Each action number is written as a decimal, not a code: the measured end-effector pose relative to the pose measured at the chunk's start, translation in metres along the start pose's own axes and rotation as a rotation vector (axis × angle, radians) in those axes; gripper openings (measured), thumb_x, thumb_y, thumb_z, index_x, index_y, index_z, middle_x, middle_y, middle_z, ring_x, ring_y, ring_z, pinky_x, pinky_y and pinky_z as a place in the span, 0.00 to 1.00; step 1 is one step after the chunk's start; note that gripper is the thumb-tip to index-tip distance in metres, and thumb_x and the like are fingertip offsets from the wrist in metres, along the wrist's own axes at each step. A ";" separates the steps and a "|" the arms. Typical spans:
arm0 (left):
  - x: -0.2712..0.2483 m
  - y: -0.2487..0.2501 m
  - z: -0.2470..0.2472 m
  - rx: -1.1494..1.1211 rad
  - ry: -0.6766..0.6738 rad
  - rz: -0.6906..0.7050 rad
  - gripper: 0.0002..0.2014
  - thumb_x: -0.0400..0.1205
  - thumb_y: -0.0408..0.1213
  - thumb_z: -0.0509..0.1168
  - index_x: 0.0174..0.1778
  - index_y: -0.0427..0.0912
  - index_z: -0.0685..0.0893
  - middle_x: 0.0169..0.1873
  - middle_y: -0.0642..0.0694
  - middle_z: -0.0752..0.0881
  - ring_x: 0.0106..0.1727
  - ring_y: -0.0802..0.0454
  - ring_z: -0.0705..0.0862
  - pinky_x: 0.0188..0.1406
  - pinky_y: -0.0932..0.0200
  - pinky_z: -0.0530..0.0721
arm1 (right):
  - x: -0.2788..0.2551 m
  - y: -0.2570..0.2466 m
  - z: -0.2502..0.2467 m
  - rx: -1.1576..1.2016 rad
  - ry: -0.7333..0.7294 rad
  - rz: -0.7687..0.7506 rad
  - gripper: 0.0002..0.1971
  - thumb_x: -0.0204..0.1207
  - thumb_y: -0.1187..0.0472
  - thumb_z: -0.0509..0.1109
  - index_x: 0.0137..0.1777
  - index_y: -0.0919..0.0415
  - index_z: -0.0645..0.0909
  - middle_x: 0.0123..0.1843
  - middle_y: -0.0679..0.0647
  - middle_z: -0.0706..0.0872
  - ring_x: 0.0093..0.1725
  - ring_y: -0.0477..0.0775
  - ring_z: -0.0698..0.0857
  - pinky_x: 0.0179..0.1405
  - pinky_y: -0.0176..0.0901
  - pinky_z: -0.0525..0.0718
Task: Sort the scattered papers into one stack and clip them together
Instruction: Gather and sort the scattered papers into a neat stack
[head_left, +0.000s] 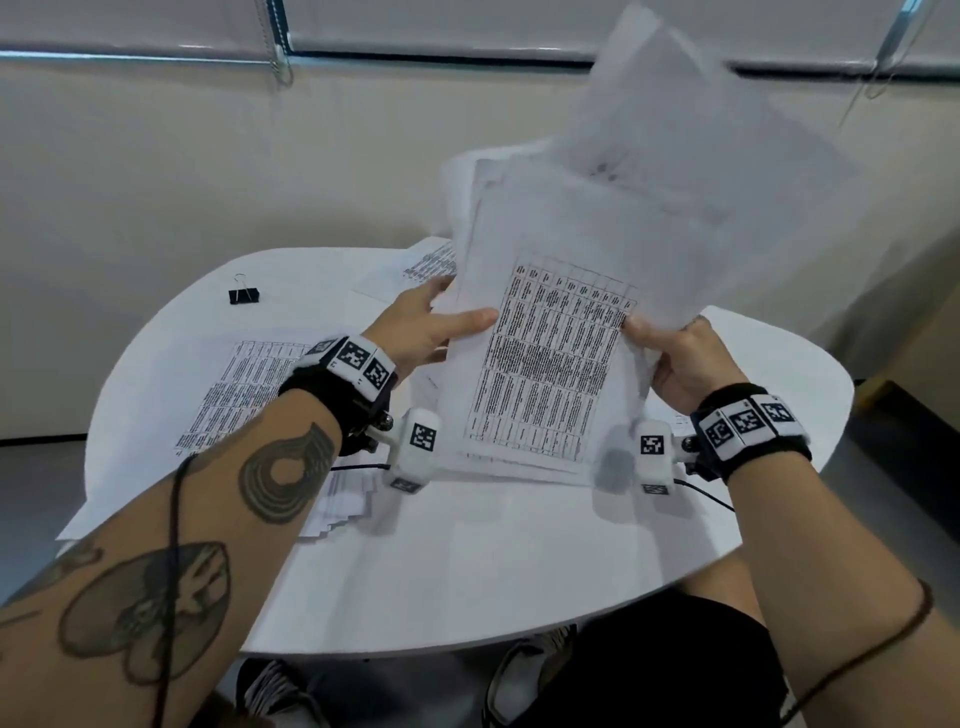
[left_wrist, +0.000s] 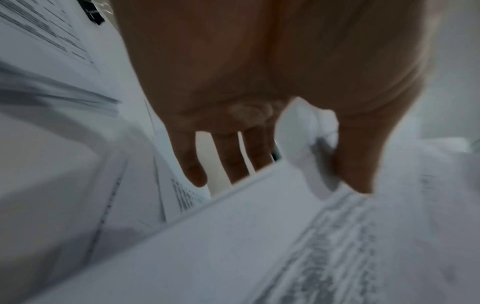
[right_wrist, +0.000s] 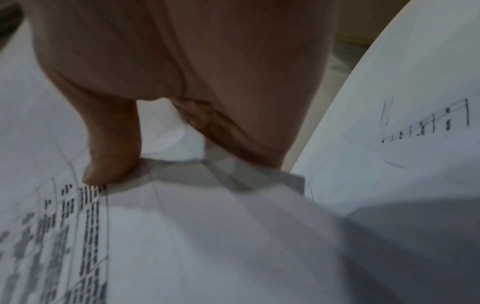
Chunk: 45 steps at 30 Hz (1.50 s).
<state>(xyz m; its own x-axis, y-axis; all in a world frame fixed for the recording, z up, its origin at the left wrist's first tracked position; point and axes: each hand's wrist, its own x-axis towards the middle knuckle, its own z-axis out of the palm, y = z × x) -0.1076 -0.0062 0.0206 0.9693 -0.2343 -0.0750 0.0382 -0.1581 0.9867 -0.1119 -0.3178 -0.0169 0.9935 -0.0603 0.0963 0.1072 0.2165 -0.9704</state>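
**Both hands on a raised sheaf of papers, clip lying far left**

Stack of papers (head_left: 550, 322) held up between the two hands, tilted back and leaning away, lower edge down at the table (head_left: 467, 561). Top sheet faces the person and carries a dense printed grid. Upper sheets fan out unevenly and are blurred.

Left hand (head_left: 423, 325) at the stack's left edge: thumb laid across the front sheet, fingers behind. Left wrist view agrees, thumb (left_wrist: 355, 164) pressed on the printed face, other fingers going behind the paper edge. Pinching the stack.

Right hand (head_left: 680, 364) at the right edge, thumb on the front near the grid's upper right corner, fingers curled round the back. Right wrist view shows the thumb (right_wrist: 111, 160) pressing down at the grid's corner. Also clamped on the stack.

Loose sheet (head_left: 244, 384) with the same grid print lies flat on the table, left of the left wrist. More sheets (head_left: 415, 270) lie on the far side, behind the left hand.

Binder clip (head_left: 244, 294), black with wire handles, sits on the table at far left, well apart from both hands.
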 end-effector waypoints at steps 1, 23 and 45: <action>0.003 0.003 0.002 -0.012 0.035 0.009 0.36 0.70 0.49 0.85 0.71 0.47 0.78 0.60 0.52 0.90 0.59 0.50 0.90 0.67 0.43 0.86 | 0.000 0.001 0.001 -0.025 0.002 0.019 0.20 0.61 0.62 0.85 0.52 0.67 0.87 0.45 0.56 0.95 0.46 0.54 0.94 0.50 0.48 0.92; 0.017 0.053 0.006 0.409 0.349 0.449 0.21 0.77 0.36 0.78 0.66 0.45 0.85 0.59 0.51 0.89 0.58 0.51 0.89 0.54 0.63 0.87 | 0.006 -0.054 0.070 -0.445 0.273 -0.355 0.29 0.70 0.65 0.82 0.72 0.66 0.79 0.64 0.54 0.91 0.63 0.52 0.91 0.68 0.61 0.88; -0.010 0.016 0.000 -0.031 0.497 0.430 0.19 0.73 0.42 0.84 0.55 0.47 0.87 0.49 0.51 0.93 0.48 0.57 0.93 0.46 0.60 0.91 | -0.015 -0.029 0.089 -0.236 0.143 -0.329 0.20 0.72 0.74 0.72 0.55 0.53 0.71 0.56 0.60 0.87 0.54 0.57 0.89 0.56 0.54 0.90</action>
<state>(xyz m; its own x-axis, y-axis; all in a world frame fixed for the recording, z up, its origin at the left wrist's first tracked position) -0.1169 -0.0059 0.0372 0.8961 0.2014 0.3956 -0.3782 -0.1201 0.9179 -0.1264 -0.2368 0.0300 0.8910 -0.2266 0.3934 0.3893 -0.0647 -0.9188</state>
